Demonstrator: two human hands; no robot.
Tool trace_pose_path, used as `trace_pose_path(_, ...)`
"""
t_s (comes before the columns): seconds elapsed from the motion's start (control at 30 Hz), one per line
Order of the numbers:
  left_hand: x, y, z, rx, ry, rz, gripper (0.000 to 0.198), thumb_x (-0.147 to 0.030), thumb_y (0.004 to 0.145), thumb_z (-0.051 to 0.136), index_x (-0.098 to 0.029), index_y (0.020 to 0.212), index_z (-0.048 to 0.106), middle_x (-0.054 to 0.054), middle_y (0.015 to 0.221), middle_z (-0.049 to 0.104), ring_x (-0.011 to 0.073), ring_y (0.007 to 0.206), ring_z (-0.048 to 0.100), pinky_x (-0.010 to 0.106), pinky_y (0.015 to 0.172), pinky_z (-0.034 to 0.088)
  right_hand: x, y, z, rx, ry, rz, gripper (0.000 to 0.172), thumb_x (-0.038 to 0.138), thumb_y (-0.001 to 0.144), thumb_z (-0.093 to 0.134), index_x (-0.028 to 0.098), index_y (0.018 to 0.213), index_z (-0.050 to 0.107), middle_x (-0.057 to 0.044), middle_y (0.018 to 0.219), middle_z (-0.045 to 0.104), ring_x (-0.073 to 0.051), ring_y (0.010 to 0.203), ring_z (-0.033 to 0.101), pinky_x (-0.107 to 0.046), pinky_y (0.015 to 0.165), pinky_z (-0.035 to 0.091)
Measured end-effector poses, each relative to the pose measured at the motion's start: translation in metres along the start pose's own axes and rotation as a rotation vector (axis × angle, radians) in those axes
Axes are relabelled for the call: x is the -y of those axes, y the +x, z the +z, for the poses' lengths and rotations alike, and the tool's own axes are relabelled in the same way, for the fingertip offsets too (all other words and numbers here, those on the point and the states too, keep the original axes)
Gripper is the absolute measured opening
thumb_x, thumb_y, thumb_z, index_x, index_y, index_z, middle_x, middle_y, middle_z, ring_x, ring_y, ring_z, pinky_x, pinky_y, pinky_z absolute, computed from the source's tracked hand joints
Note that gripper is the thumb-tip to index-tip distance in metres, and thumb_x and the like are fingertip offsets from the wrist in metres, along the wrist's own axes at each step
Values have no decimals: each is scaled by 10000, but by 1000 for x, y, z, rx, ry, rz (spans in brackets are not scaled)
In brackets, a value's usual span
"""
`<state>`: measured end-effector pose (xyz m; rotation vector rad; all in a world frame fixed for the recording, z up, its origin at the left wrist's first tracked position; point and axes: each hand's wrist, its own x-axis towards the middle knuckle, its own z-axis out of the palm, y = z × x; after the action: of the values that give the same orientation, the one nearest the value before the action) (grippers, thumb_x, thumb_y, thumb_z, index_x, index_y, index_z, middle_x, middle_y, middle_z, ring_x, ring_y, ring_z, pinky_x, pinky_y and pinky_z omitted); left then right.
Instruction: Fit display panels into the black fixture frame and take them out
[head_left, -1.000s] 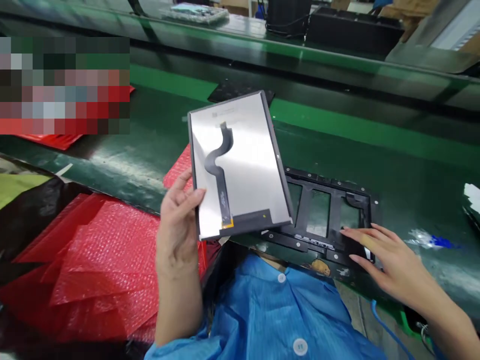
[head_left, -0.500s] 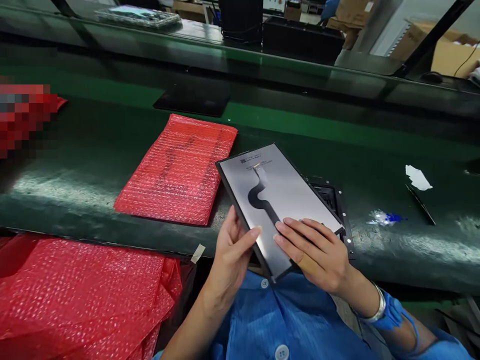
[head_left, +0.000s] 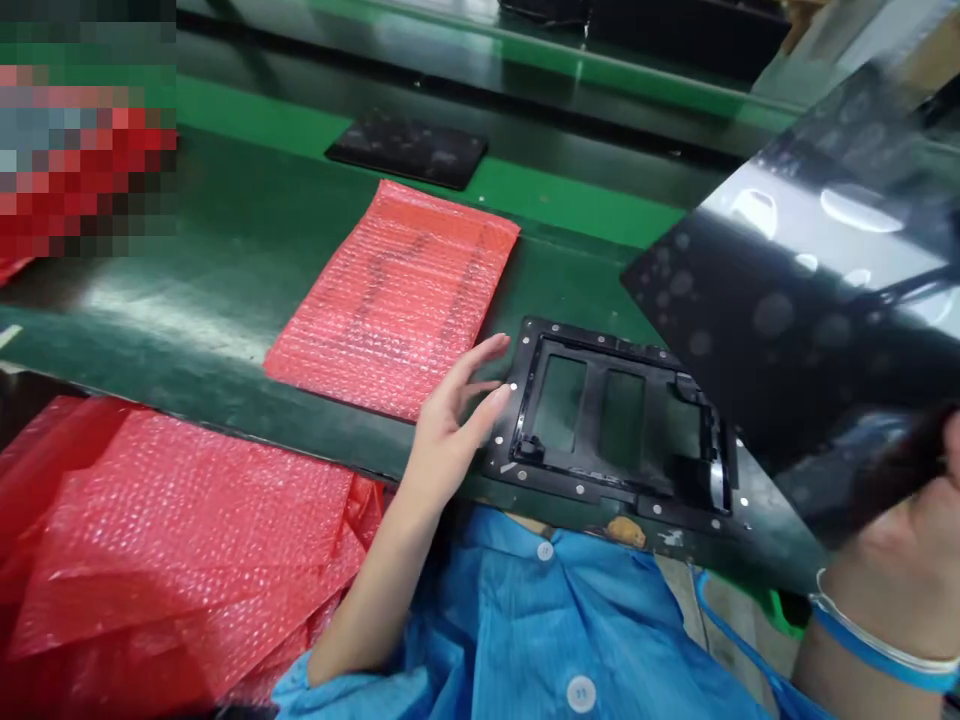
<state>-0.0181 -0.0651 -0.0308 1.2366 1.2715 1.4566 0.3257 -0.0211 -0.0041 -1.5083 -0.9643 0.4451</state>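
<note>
My right hand (head_left: 919,530) grips the lower right edge of a display panel (head_left: 780,370), lifted at the right with its glossy black face turned toward me. Lights reflect in that face and pale round smudges dot it. Empty and with fingers apart, my left hand (head_left: 461,410) hovers at the left edge of a black fixture frame (head_left: 626,400). The frame lies on the green bench, with rectangular openings and small silver dots around its border. Just left of that hand is a red bubble-wrap pouch (head_left: 390,300) with a dark shape showing through.
Behind the pouch lies a flat black panel (head_left: 409,148). Loose red bubble wrap (head_left: 187,540) is heaped below the bench's front edge at left. More red wrapping (head_left: 142,170) sits at far left, partly pixelated. A raised rail (head_left: 525,110) runs along the back.
The panel has left my left hand, swung up to the right in my right hand and turned from its silver back to its black face. The fixture frame is uncovered.
</note>
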Motion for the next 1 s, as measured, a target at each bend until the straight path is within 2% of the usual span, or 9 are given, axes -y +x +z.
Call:
trace_pose_path(0.03, 6, 3, -4, 9, 83, -34, 481, -415, 911, 669, -269, 1366, 621, 89, 1451, 600, 297, 1386, 503, 435, 1098, 459, -2, 2, 1, -38, 47, 73, 323, 564, 787, 634, 266, 911, 643, -61, 1071, 692, -282, 1178, 646, -501, 994, 559)
trace_pose_path(0.1, 13, 6, -8, 55, 202, -82, 511, -478, 933, 613, -251, 1390, 604, 98, 1476, 577, 302, 1405, 482, 481, 1180, 359, -1, 0, 7, -42, 143, 267, 299, 425, 626, 781, 233, 804, 637, -33, 886, 695, -276, 1003, 703, -465, 880, 603)
trace_pose_path(0.17, 16, 7, -8, 116, 256, -86, 523, -518, 965, 534, -256, 1414, 585, 86, 1512, 545, 292, 1439, 443, 487, 1227, 275, 5, -7, 15, 70, 181, 438, 326, 335, 534, 826, 210, 780, 653, -8, 752, 683, -273, 863, 720, -435, 774, 618)
trace_pose_path(0.23, 15, 7, -8, 187, 286, -64, 542, -543, 971, 507, -278, 1441, 561, 65, 1553, 501, 288, 1486, 376, 490, 1247, 223, 13, -14, 24, 201, 141, 499, 360, 322, 502, 848, 197, 788, 668, -2, 686, 679, -276, 783, 723, -423, 719, 614)
trace_pose_path(0.4, 14, 7, -10, 311, 380, -24, 622, -525, 898, 655, -324, 1471, 522, 67, 1587, 450, 313, 1526, 298, 553, 1244, 189, 18, -22, 37, 302, 19, 569, 413, 335, 479, 869, 206, 828, 690, -30, 765, 732, -284, 759, 731, -413, 703, 608)
trace_pose_path(0.53, 16, 6, -9, 316, 419, -12, 593, -474, 902, 677, -335, 1459, 532, 74, 1595, 437, 314, 1527, 296, 562, 1239, 196, 12, -20, 37, 336, -7, 629, 458, 328, 460, 872, 203, 862, 693, -26, 730, 717, -304, 787, 734, -420, 723, 605)
trace_pose_path(0.87, 21, 5, -8, 327, 477, 30, 572, -446, 914, 669, -312, 1455, 541, 78, 1618, 392, 290, 1538, 272, 527, 1237, 221, 14, -22, 42, 322, -39, 567, 400, 304, 475, 846, 194, 819, 675, -33, 728, 696, -311, 822, 721, -487, 770, 598)
trace_pose_path(1.0, 21, 5, -7, 321, 448, 32, 574, -422, 893, 703, -300, 1437, 567, 91, 1611, 405, 314, 1533, 280, 536, 1237, 214, 14, -21, 43, 333, -45, 557, 399, 319, 484, 853, 198, 826, 685, -28, 704, 687, -305, 813, 718, -488, 782, 591)
